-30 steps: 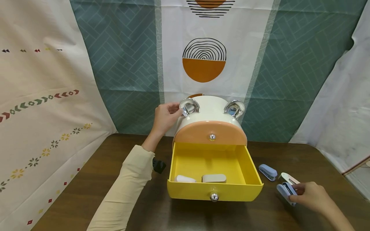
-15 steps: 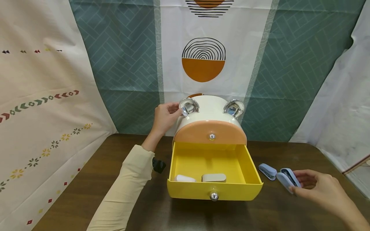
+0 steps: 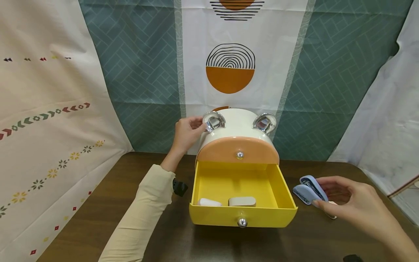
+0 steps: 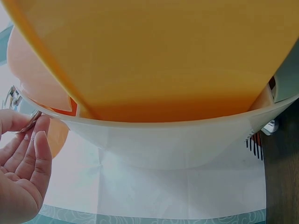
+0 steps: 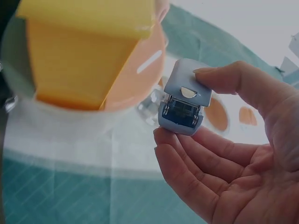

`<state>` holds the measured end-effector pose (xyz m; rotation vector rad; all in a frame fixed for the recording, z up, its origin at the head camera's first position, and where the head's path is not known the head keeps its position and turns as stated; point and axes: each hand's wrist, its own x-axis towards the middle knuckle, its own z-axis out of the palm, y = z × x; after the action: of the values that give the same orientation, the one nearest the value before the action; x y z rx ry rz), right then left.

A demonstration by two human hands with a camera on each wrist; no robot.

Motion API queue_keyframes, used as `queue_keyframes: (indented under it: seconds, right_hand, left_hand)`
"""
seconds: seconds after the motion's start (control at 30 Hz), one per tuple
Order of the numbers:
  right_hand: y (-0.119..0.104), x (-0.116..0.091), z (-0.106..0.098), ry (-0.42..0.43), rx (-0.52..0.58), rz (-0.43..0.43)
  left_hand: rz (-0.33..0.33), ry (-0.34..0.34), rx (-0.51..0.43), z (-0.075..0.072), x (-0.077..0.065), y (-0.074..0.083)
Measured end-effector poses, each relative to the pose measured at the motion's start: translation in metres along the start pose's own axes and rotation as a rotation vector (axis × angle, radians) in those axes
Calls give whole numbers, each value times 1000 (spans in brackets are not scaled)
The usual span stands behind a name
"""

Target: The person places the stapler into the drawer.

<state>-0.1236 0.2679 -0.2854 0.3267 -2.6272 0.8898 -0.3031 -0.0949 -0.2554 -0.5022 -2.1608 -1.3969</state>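
Right hand (image 3: 358, 203) pinches a light blue stapler (image 5: 189, 84) between thumb and fingers, over the table (image 3: 288, 243), right of the open yellow drawer (image 3: 216, 217). Left hand (image 3: 187, 134) pinches the left silver ear (image 3: 214, 121) of the white cabinet (image 3: 240, 123), farther back; two pale items (image 3: 242, 202) lie inside the drawer.

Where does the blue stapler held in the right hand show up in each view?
Head: right of centre, the blue stapler sits in the right hand, overlapping another blue stapler behind it.
Left wrist: not in the picture.
Right wrist: the blue stapler is a little right of centre, between thumb and fingers.
Shared landmark: the yellow drawer, central in head, upper middle in left wrist, upper left in right wrist.
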Motion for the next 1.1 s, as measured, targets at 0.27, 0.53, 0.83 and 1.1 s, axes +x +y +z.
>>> queue_keyframes:
  seconds: [0.27,0.53,0.83,1.1]
  right_hand:
    - [-28,14,10,-48,94,-70]
    - [-43,32,27,-128,172,-88]
    - [-55,51,48,-217,119,-138]
    - [-56,68,69,-300,15,-257]
  left_hand:
    - [-3,-2,-2,1,0,0]
    - [-2,-16,-27,2,0,-2]
    - [-11,-19,-27,2,0,-1]
    - [-7,-5,-15,0,0,-2]
